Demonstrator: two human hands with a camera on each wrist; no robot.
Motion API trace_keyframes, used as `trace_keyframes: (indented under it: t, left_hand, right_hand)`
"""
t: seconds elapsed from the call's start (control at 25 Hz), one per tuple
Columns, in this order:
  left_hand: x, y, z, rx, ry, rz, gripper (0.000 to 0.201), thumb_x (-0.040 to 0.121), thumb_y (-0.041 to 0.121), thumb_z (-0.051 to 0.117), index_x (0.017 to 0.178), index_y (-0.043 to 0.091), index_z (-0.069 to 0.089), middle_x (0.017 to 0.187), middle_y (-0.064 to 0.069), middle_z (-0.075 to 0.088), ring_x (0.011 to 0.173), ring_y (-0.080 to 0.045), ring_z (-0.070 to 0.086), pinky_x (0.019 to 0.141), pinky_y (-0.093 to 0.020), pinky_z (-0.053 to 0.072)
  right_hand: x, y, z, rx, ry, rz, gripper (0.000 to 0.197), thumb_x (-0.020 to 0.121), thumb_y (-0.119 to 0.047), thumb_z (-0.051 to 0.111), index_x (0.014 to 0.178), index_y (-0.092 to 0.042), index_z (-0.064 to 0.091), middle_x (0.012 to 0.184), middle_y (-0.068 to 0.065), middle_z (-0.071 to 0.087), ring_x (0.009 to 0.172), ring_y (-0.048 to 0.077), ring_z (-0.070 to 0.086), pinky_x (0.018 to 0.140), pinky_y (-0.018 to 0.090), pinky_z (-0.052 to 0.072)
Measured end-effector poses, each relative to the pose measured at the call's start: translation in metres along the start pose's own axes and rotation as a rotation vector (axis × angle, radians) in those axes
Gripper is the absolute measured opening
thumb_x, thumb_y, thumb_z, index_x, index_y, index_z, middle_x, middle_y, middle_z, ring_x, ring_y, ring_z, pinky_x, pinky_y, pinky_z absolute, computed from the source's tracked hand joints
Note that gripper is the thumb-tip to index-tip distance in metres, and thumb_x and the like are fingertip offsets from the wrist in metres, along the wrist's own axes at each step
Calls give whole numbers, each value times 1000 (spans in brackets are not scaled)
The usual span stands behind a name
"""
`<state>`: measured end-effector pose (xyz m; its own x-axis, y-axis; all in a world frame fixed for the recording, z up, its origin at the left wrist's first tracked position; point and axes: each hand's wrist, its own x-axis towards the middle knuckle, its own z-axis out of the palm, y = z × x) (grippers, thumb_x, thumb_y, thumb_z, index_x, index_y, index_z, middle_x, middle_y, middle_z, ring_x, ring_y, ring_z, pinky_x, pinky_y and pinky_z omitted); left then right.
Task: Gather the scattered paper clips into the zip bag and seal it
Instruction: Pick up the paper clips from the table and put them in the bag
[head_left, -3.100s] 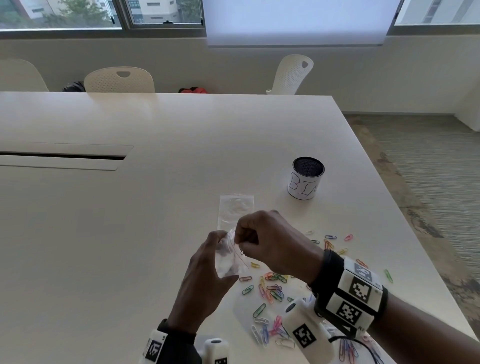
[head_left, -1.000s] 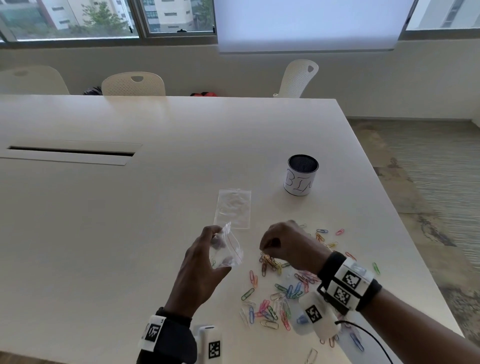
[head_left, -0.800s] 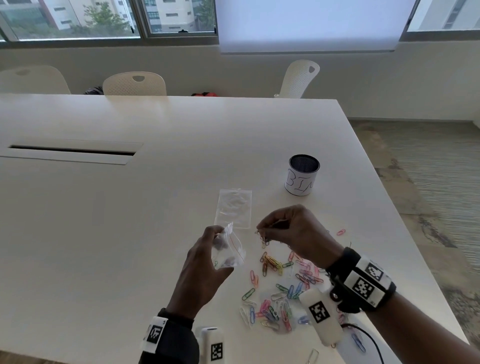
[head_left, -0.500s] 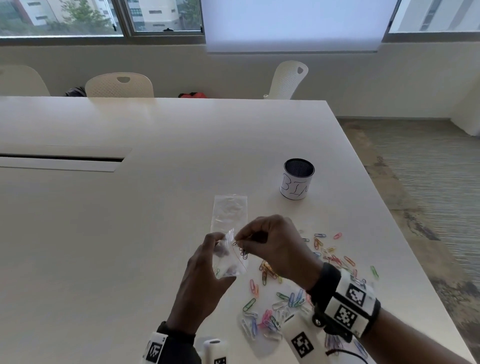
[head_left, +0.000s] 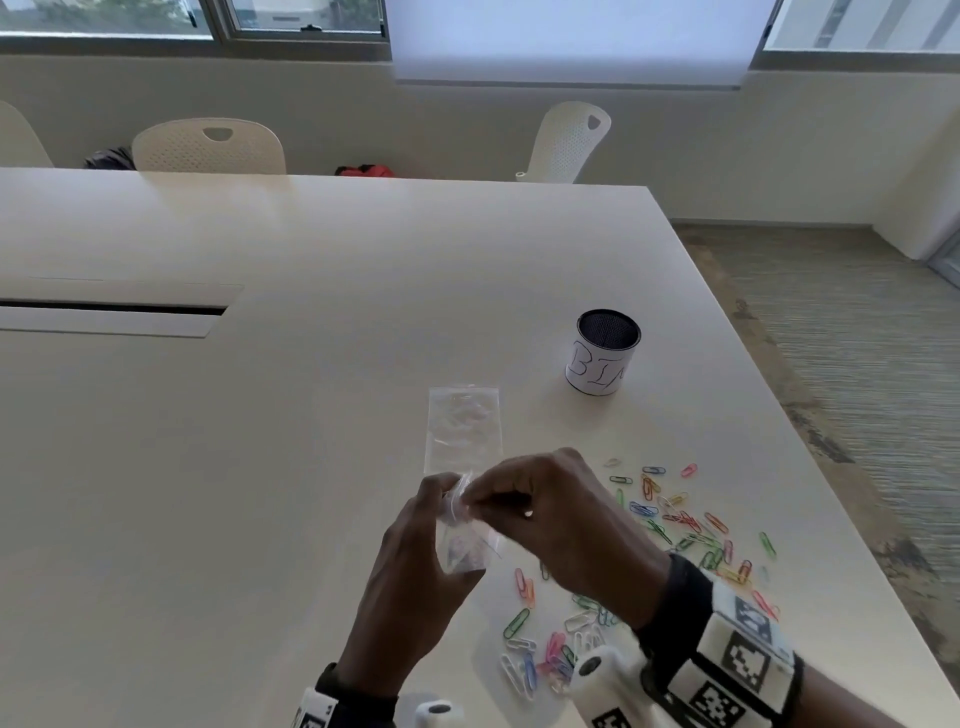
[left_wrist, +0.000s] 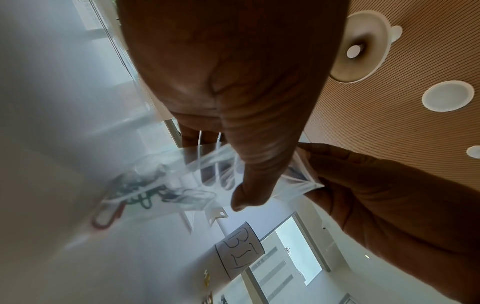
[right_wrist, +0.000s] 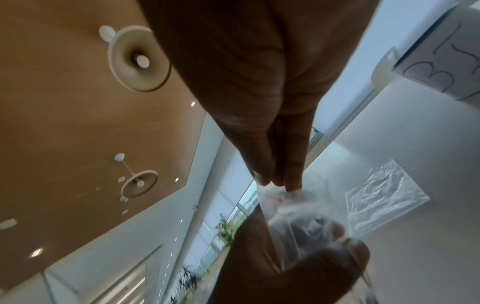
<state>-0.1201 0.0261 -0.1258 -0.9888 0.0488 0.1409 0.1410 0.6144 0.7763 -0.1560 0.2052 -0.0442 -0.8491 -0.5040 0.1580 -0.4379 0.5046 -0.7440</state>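
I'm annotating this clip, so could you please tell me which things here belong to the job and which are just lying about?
Job:
- zip bag, held in left hand
- right hand, fingertips at the bag's mouth
- loose paper clips on table

Lying about:
- second clear bag
- BIN cup
- chairs

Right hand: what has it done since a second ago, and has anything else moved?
The right hand left the paper clip pile, pinched up clips and carried them leftward to the mouth of the zip bag, where its fingertips now sit. The left hand has kept gripping the bag, which already holds clips. The spare bag, the bin cup and the loose clips stayed put.
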Motion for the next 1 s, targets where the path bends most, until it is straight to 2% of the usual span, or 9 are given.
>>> trace_keyframes:
  t: [0.12, 0.2, 0.32, 0.44, 0.52, 0.64, 0.84, 0.92, 1.0]
  left_hand:
    - [1, -1, -1, 5, -28, 21, 67, 78, 24, 86, 130, 39, 45, 107, 18, 63, 105, 2, 61, 78, -8, 44]
    - [3, -4, 0, 3, -41, 40, 67, 80, 25, 86, 132, 38, 46, 107, 17, 63, 106, -1, 61, 80, -9, 44]
    - [9, -5, 0, 12, -40, 50, 68, 80, 26, 87, 132, 39, 45, 108, 18, 63, 99, 1, 61, 75, -8, 42]
    - [14, -5, 1, 4, -52, 51, 71, 78, 27, 89, 132, 38, 44, 110, 17, 64, 99, -1, 62, 74, -8, 43]
    - [17, -5, 1, 2, -56, 57, 73, 77, 25, 90, 132, 38, 44, 110, 17, 64, 101, -1, 62, 74, -9, 44]
    - [18, -5, 1, 7, -60, 53, 73, 78, 23, 90, 132, 39, 44, 110, 18, 63, 103, 2, 61, 73, -8, 44]
    - [18, -6, 1, 7, -70, 55, 73, 77, 28, 90, 132, 38, 44, 111, 16, 62, 108, -2, 62, 72, -8, 43]
    - [17, -6, 2, 13, -86, 57, 74, 76, 30, 91, 133, 37, 44, 112, 14, 63, 109, -3, 62, 74, -10, 45]
    - [18, -6, 3, 16, -91, 60, 75, 75, 30, 92, 133, 37, 44, 113, 13, 63, 110, -5, 62, 76, -12, 46]
  right_hand:
    - [-1, 23, -23, 5, 153, 104, 14, 90, -15, 79, 104, -19, 82, 97, -9, 81, 83, -4, 75, 81, 14, 61]
    - [-3, 52, -36, -115, 172, 212, 15, 92, -20, 79, 107, -20, 81, 98, -8, 80, 82, -1, 74, 80, 23, 64]
    - [-10, 89, -35, -313, 21, 342, 29, 98, -23, 70, 127, -20, 71, 124, -3, 73, 103, 6, 68, 93, 29, 60]
    - [-16, 103, -20, -376, -142, 359, 48, 102, -7, 54, 149, -20, 52, 151, -1, 52, 135, 12, 49, 115, 28, 42]
    - [-15, 105, -10, -441, -206, 334, 57, 101, -2, 47, 155, -20, 43, 154, -1, 45, 140, 13, 41, 121, 31, 37]
    - [-18, 99, 3, -475, -230, 290, 54, 103, -3, 44, 154, -20, 45, 147, -2, 45, 132, 12, 42, 116, 32, 42]
    - [-26, 81, 3, -301, -306, 283, 36, 108, -22, 50, 144, -24, 56, 142, -8, 49, 121, 7, 55, 106, 28, 52]
    - [-26, 82, 1, -315, -268, 272, 42, 104, -38, 56, 145, -30, 53, 145, -10, 47, 124, 5, 52, 107, 31, 52]
    - [-27, 84, 2, -408, -293, 238, 58, 94, -56, 64, 147, -36, 48, 150, -10, 43, 131, 7, 45, 109, 33, 49]
